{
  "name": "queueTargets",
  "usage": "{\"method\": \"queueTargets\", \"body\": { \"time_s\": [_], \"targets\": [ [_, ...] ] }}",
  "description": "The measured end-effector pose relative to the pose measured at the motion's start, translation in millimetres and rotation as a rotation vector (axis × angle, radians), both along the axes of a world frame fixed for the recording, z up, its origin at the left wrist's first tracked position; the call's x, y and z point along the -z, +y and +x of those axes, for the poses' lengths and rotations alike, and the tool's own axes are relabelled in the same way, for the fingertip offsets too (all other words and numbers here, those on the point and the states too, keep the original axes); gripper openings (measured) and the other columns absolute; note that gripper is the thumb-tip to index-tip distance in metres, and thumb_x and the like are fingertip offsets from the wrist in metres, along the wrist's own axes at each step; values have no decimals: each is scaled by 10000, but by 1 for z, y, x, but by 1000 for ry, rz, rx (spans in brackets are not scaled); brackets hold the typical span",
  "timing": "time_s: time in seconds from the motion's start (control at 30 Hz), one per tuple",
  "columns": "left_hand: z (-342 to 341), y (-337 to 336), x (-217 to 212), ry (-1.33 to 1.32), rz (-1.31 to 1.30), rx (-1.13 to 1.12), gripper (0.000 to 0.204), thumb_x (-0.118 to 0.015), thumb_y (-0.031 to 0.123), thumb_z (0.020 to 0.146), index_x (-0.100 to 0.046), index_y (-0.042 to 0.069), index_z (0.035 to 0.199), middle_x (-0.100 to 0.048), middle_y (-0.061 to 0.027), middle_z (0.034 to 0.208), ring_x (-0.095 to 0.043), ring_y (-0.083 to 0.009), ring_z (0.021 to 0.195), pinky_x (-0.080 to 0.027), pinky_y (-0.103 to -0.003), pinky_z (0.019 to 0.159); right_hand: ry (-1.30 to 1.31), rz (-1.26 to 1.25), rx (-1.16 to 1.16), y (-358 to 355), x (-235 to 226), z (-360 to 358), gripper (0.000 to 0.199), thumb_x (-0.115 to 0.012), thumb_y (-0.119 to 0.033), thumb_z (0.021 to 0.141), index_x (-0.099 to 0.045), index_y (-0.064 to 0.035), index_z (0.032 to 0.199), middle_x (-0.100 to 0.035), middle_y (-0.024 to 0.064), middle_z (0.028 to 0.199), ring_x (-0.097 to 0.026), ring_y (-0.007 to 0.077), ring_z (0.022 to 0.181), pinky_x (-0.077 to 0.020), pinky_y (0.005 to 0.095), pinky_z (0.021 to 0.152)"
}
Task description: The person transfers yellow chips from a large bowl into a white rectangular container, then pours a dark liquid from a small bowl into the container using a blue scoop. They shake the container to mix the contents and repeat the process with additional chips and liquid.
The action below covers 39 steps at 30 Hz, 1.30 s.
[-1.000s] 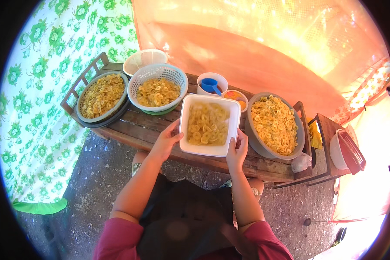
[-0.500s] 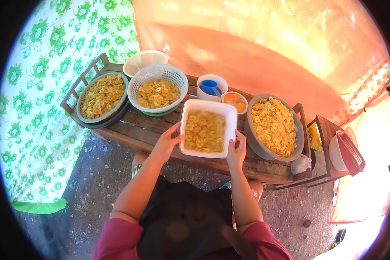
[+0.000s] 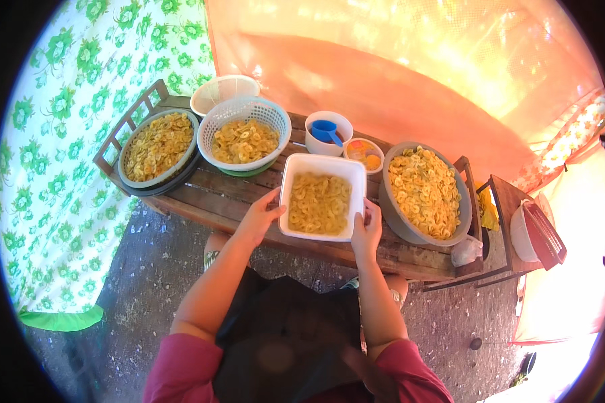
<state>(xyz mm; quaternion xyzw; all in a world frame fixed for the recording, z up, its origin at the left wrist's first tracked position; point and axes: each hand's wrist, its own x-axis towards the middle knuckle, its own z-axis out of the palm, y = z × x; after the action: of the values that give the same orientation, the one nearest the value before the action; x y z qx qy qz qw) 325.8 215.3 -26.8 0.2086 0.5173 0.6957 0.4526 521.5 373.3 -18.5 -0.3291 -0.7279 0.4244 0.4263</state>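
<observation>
Between my two hands is a white, square-cornered plastic tub (image 3: 324, 162), with yellow round slices (image 3: 318, 203) lying in liquid inside; they look like banana slices. My left hand (image 3: 255, 220) grips its left wall, and my right hand (image 3: 367, 232) grips its right wall, thumbs near the rim. Beyond it to the left stands a pale blue perforated colander (image 3: 212, 119) holding more slices. On the right, close to my right hand, a large grey basin (image 3: 391, 209) is heaped with yellow slices.
A wooden bench (image 3: 242, 195) bears everything. At its left end sits a round basin of slices (image 3: 160, 149). Toward the back are a white sieve (image 3: 224, 91), a white bucket (image 3: 343, 125) with a blue scoop (image 3: 324, 129), and a small white tub (image 3: 363, 156). A clear plastic bag (image 3: 466, 251) rests at the right.
Hardly anything differs. The bench and its containers sit very slightly higher in the picture, while both hands keep their hold on the white tub.
</observation>
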Motion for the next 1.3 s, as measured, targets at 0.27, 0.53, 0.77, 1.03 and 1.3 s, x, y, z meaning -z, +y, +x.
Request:
{"method": "queueTargets", "body": {
  "time_s": [0.27,0.53,0.77,1.03,1.3],
  "targets": [
    [5,-3,-6,-2,-8,-25,530,-587,67,885,-422,83,1389,-570,0,1056,-518,-90,888,-426,-250,785,-15,-27,14,2,3,3,352,-519,25,860,-484,9,1210,-518,51,898,-469,101,748,-415,231,670],
    [5,-4,-5,-8,-5,-74,535,-591,56,877,-421,62,1384,-569,-1,1078,-529,-91,890,-427,-239,774,-75,-13,45,-2,-9,1,360,-521,24,869,-482,-8,1226,-518,39,893,-474,93,749,-414,234,678],
    [7,-4,3,25,-19,-36,544,-607,51,858,-431,34,1372,-557,-26,1180,-530,-97,953,-426,-247,789,-148,-20,-1,-1,-10,5,346,-526,11,878,-497,2,1222,-532,51,922,-483,96,751,-425,232,692],
    [7,-6,2,-36,29,-14,546,-583,22,872,-413,56,1389,-552,-6,1111,-523,-105,973,-441,-266,838,-148,-2,14,2,2,6,358,-530,27,861,-500,-4,1217,-565,61,930,-529,112,795,-446,250,716],
    [3,-6,7,-27,2,-24,540,-574,24,879,-410,64,1392,-558,-10,1124,-530,-103,958,-442,-252,816,-123,-27,5,-1,3,5,363,-530,29,855,-504,3,1217,-547,64,919,-512,118,770,-443,250,715]
  ]
}}
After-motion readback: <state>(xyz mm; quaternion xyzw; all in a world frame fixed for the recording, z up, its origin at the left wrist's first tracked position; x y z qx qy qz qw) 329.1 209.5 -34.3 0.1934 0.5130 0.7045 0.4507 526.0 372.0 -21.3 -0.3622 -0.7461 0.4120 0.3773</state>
